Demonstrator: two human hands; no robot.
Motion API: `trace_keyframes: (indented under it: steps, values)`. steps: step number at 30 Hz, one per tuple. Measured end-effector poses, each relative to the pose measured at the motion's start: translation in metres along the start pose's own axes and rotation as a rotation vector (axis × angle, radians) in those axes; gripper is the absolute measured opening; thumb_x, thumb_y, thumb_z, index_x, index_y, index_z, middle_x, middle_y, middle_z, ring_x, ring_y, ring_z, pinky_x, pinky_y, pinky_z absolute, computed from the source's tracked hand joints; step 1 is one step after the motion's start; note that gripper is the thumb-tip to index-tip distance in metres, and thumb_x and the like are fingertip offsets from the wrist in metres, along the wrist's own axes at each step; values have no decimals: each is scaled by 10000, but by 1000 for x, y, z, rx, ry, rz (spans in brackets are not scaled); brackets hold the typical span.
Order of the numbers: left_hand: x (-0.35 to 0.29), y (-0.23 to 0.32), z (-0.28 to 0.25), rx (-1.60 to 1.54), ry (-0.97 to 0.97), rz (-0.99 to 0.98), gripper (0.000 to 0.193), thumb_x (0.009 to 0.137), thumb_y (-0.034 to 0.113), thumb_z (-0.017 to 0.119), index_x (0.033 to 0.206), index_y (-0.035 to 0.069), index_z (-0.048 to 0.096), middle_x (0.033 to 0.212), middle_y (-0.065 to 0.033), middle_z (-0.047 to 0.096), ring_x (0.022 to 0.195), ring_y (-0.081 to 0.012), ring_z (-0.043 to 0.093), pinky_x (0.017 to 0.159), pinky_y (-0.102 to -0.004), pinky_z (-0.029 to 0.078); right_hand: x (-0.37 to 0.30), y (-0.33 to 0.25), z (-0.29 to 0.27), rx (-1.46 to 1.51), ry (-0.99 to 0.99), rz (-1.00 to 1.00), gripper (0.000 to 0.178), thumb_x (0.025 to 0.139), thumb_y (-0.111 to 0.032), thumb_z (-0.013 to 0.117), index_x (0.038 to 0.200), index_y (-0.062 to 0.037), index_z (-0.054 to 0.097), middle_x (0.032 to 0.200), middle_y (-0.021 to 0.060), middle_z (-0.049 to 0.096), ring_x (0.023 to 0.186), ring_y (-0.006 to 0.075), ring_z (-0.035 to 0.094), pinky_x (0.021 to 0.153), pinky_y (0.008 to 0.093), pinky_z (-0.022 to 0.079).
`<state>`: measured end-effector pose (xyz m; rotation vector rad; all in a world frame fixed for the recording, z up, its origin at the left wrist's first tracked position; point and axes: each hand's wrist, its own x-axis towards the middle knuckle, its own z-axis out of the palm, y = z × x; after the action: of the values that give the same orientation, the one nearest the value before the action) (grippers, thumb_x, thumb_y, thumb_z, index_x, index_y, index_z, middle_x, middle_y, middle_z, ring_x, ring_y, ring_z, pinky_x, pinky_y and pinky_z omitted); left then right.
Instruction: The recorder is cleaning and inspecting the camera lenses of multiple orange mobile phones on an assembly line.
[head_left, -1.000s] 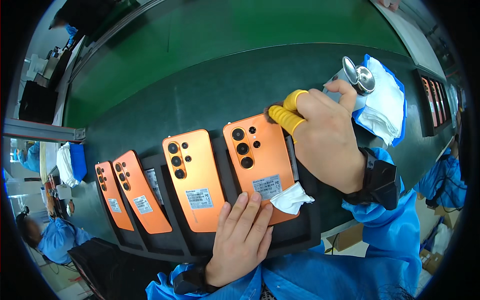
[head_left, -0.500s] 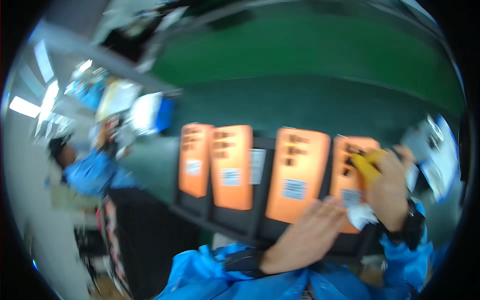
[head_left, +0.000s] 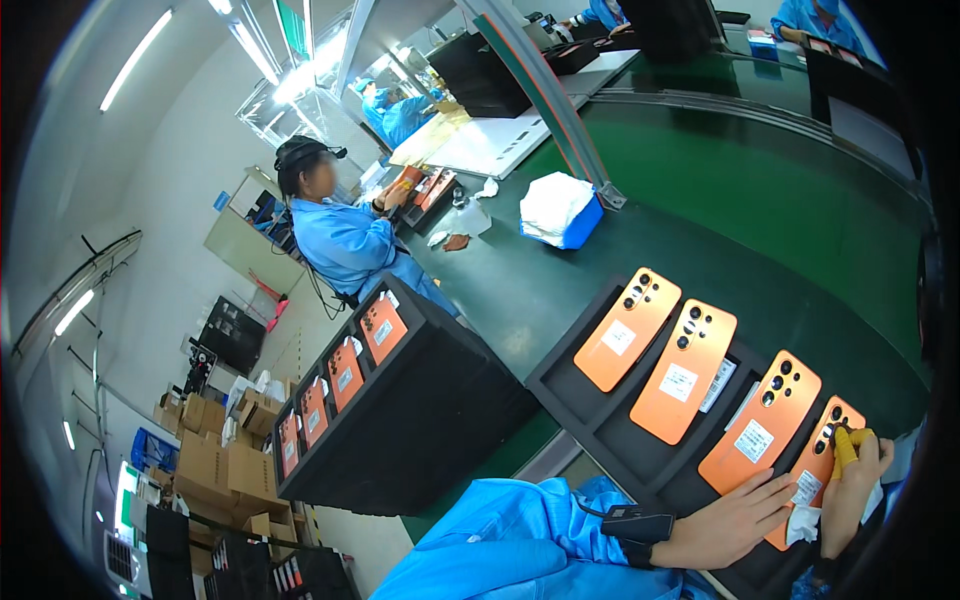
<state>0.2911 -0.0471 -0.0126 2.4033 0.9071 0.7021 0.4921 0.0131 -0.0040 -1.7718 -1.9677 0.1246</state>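
A black foam tray point(head_left: 610, 437) lies in front of me with several orange phones in it, backs up, each with a white label. My left hand point(head_left: 725, 522) lies with fingers stretched out, its fingertips at the lower end of an orange phone point(head_left: 762, 425) and close to the rightmost phone. My right hand point(head_left: 852, 490), with yellow finger covers, is closed, its fingertips at the camera lenses of the rightmost orange phone point(head_left: 812, 460). A crumpled white wipe point(head_left: 803, 524) sticks out beside its palm, over that phone's lower part; the grip on it is partly hidden.
A tall black stack of trays point(head_left: 420, 420) with more orange phones stands at my left. A blue box of white wipes point(head_left: 580, 238) sits on the green bench point(head_left: 480, 290) beneath a metal post point(head_left: 550, 110). A co-worker point(head_left: 345, 230) handles phones farther left.
My view has swung left and tilted, bringing the co-worker and the tray stack into plain sight. Both hands remain at the right-hand phones, and the picture is sharper.
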Motion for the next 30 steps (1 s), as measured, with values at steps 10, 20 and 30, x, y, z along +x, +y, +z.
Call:
trace_keyframes:
  steps: [10,20,30]
  values:
    - [-2,-1,-1,-11,-74,-48,514,850,105,547,1318,-81,445,1452,-243,339,1407,-345,248,1179,-433,137,1,-9,-6,-20,-17,-63,245,784,132,546,1024,110,591,1128,151,488,1169,391,372,1006,406,324]
    - [-2,0,-2,8,-57,-37,499,852,106,547,1306,-81,457,1453,-244,338,1404,-344,255,1179,-435,139,-1,0,1,-107,16,-97,243,783,127,556,1024,109,584,1124,157,488,1166,389,374,997,396,335]
    - [-2,-1,-1,-3,-40,-26,511,847,105,558,1309,-86,452,1455,-246,332,1412,-349,237,1179,-441,127,0,-5,-2,-28,1,-55,232,788,133,551,1017,111,583,1132,154,488,1169,391,371,998,399,335]
